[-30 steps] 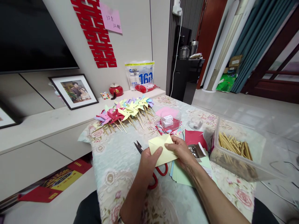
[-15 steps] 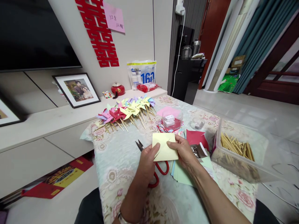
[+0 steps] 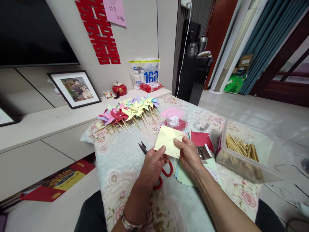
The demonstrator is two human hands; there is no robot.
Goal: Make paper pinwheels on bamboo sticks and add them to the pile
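Note:
Between my hands is a square sheet of pale yellow paper [image 3: 166,137] with slits cut in from its corners. My left hand [image 3: 153,162] pinches its lower left edge, thumb on top. My right hand [image 3: 189,151] grips the right side, thumb pressed on the face near the middle. Red-handled scissors [image 3: 167,169] lie on the cloth under my left hand, blades pointing away to the left and partly hidden. Beside my right hand sit a stack of light green and blue paper [image 3: 185,178] and a small box of metal fasteners [image 3: 202,153].
Finished paper pinwheels [image 3: 129,112] on sticks lie at the table's far left. A clear plastic bin [image 3: 241,166] of wooden sticks stands on the right. Round clear tubs [image 3: 177,117], red paper [image 3: 200,138] and pink paper [image 3: 166,112] lie beyond my hands.
The yellow sheet has been turned and tilted between my hands, one corner now pointing up and away. My left fingers have shifted to its lower edge. The view has moved slightly.

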